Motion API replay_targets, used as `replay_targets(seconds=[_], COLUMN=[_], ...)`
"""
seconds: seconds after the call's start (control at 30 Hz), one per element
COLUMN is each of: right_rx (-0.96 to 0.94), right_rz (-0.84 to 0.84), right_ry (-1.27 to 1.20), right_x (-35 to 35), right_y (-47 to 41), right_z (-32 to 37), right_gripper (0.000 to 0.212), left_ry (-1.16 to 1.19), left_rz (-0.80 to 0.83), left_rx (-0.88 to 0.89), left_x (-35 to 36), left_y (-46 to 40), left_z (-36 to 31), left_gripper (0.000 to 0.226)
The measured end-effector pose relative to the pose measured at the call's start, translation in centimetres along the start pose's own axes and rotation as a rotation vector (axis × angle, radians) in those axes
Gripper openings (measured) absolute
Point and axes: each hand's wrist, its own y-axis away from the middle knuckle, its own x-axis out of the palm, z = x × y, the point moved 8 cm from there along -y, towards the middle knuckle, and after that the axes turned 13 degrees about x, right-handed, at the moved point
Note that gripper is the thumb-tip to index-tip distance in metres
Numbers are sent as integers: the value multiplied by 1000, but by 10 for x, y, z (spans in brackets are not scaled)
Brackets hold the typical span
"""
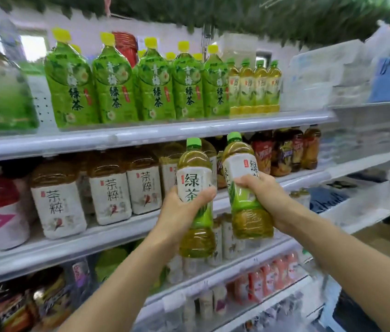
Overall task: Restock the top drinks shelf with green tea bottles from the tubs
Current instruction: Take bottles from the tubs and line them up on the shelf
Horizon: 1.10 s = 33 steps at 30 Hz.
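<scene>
Each hand carries 1 green tea bottle in front of the shelves, below the lip of the top shelf (155, 134). The left hand (179, 212) has its fingers curled round the waist of the left bottle (195, 200), thumb across the label, and the bottle stands nearly upright. The right hand (264, 200) wraps the right bottle (244, 188) the same way, and that one leans a little to the left. The matching small bottles (255, 87) stand in a row at the right end of the top shelf, just beside the big green bottles (141, 85). To do this step well, I would lift both bottles clear of the shelf lip before pushing in, straighten the tilted one, and set them down 1 at a time. A low grip should keep the knuckles off the standing row. Labels should face out.
</scene>
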Motion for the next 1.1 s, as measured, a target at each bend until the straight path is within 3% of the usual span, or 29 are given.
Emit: replay_targets(seconds=[0.23, 0.4, 0.53, 0.73, 0.9, 1.1], right_rx=[-165, -253, -372, -463, -455, -498], right_rz=[27, 66, 40, 37, 100, 65], right_ry=[83, 209, 315, 299, 181, -23], right_x=[-97, -172, -219, -258, -284, -300], right_y=[-73, -123, -160, -210, -252, -299], right_z=[70, 119, 160, 200, 236, 267], right_gripper=[15, 29, 24, 37, 45, 66], left_ry=[16, 55, 27, 1, -144, -269], left_rz=[-72, -198, -263, -329, -298, -313], left_rx=[111, 138, 173, 244, 375, 398], left_x=[83, 150, 192, 230, 259, 269], left_y=[-72, -132, -174, -234, -281, -326], left_z=[-16, -16, -21, -42, -74, -79], left_gripper=[64, 91, 84, 80, 49, 50])
